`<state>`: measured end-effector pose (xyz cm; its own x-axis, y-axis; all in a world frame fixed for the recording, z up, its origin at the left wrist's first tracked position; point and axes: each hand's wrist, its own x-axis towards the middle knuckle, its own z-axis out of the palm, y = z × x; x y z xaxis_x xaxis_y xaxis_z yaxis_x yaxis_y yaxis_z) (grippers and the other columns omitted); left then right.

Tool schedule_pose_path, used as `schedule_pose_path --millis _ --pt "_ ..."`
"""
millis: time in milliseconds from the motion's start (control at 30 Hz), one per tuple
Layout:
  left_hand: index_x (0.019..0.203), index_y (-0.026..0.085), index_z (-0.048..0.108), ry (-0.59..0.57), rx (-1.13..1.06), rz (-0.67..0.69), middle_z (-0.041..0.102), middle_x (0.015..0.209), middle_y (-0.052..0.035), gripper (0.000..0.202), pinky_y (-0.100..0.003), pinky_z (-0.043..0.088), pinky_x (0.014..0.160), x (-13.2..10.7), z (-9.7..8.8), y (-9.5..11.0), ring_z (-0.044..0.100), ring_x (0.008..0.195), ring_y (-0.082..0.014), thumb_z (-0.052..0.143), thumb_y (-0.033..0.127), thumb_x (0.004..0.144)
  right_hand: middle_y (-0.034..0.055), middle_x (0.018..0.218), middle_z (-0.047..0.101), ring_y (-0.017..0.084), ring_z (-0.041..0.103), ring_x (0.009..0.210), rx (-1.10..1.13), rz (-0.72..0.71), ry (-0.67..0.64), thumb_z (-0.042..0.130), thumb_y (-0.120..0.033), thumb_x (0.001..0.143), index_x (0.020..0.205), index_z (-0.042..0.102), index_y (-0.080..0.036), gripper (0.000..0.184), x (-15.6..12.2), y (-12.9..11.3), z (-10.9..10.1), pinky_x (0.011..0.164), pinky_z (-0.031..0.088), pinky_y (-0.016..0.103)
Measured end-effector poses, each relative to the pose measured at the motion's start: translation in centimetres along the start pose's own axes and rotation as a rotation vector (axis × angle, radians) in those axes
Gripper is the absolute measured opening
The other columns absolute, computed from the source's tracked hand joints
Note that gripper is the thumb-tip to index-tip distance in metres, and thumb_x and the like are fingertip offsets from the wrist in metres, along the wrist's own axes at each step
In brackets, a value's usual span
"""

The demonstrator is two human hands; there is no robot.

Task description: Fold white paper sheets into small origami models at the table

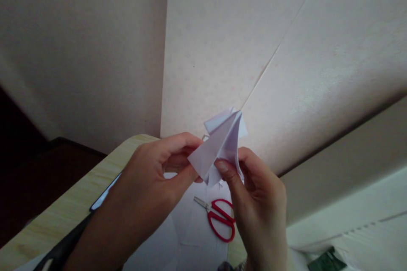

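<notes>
A folded piece of white paper, creased into a pointed, layered shape, is held up in the air in front of the wall. My left hand pinches its lower left edge between thumb and fingers. The lower right part is pinched by my right hand, with the thumb pressed on the front face. Both hands hold the paper above a light wooden table.
Red-handled scissors lie on white paper sheets on the table below my hands. A dark phone lies at the table's left side. A pale wall corner rises behind. A dark green object sits at the bottom right.
</notes>
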<state>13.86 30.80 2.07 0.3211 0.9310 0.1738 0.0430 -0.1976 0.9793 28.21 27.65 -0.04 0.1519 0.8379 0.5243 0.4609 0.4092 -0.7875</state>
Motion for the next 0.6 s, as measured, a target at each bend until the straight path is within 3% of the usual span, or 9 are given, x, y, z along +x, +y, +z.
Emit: schedule_pose_path --millis 133,267,433,600 --pt "0.086 0.024 0.069 0.043 0.050 0.052 0.074 0.080 0.0032 0.014 -0.020 0.053 0.061 0.0 0.2 -0.1 0.069 0.070 -0.0153 0.060 0.020 0.076 -0.0052 0.077 0.066 0.012 0.059 0.073 0.086 0.059 -0.023 0.065 -0.022 0.080 0.081 0.063 -0.027 0.005 0.0 0.2 0.2 0.064 0.044 0.023" --pt "0.086 0.024 0.069 0.050 0.057 0.050 0.074 0.085 0.0025 0.013 -0.022 0.053 0.065 0.3 0.5 -0.3 0.069 0.073 -0.0163 0.061 0.021 0.076 -0.0067 0.072 0.065 0.010 0.057 0.065 0.131 0.095 0.034 0.064 -0.017 0.078 0.075 0.061 -0.026 0.010 0.0 0.2 0.3 0.057 0.042 0.021" --pt "0.083 0.024 0.069 0.047 0.040 0.067 0.074 0.082 0.0031 0.011 -0.023 0.053 0.066 0.2 0.5 -0.5 0.068 0.070 -0.0156 0.060 0.020 0.076 -0.0076 0.070 0.065 0.009 0.057 0.066 0.124 0.074 -0.012 0.066 -0.018 0.078 0.076 0.062 -0.026 0.010 0.2 0.2 -0.1 0.059 0.042 0.021" --pt "0.088 0.024 0.066 0.126 0.028 0.084 0.074 0.087 0.0025 0.013 -0.023 0.052 0.066 -0.1 0.1 -0.2 0.069 0.074 -0.0163 0.061 0.021 0.077 -0.0028 0.089 0.067 0.015 0.061 0.085 0.226 0.045 -0.168 0.065 -0.039 0.081 0.103 0.063 -0.030 0.024 -0.1 0.2 -1.4 0.076 0.046 0.028"
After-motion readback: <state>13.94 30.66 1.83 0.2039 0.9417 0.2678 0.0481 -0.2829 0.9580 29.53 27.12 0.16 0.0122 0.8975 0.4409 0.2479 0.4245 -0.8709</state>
